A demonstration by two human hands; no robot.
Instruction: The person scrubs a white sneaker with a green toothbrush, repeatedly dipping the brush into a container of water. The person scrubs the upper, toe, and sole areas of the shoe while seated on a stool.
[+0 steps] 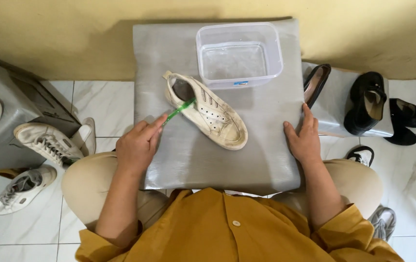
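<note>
A dirty cream sneaker (210, 112) lies on its sole on a grey box top (261, 160), toe pointing toward the near right. My left hand (138, 145) grips a green toothbrush (179, 111) whose head reaches the sneaker's side near the heel opening. My right hand (306, 138) rests flat on the grey surface's right edge, fingers apart, holding nothing. Just behind the sneaker stands a clear plastic tub (239, 54) with water in it.
Several white sneakers (47, 140) lie on the tiled floor at left beside a grey box (9, 111). Black shoes (367, 102) and a heeled shoe (316, 83) sit on a lower grey box at right. A yellow wall runs behind.
</note>
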